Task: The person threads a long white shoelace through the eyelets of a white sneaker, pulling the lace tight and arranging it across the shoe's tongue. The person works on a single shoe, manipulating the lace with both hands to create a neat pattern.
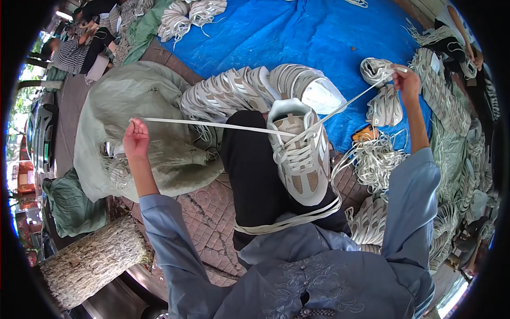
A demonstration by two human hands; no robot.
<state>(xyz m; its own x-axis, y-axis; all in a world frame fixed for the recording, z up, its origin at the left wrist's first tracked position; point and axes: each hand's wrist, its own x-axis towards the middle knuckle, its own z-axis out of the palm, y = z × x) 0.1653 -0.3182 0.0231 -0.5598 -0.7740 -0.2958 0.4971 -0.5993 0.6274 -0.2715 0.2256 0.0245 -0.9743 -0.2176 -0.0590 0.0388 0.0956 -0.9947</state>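
Left grip (136,139) pinches one pale lace end (204,124); right grip (407,83), higher, pinches another; both lengths pulled straight; beige-and-white shoe (300,159) between them on my black-trousered legs (252,175), toe toward me; spare laces (260,230) across my lap.

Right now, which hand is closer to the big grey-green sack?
Left. The left hand appears in front of the sack; the right hand is far off to its right, past the shoe.

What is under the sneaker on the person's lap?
Black trousers show beside the white-and-beige sneaker, which appears to rest on them. What lies directly beneath it is covered and cannot be seen.
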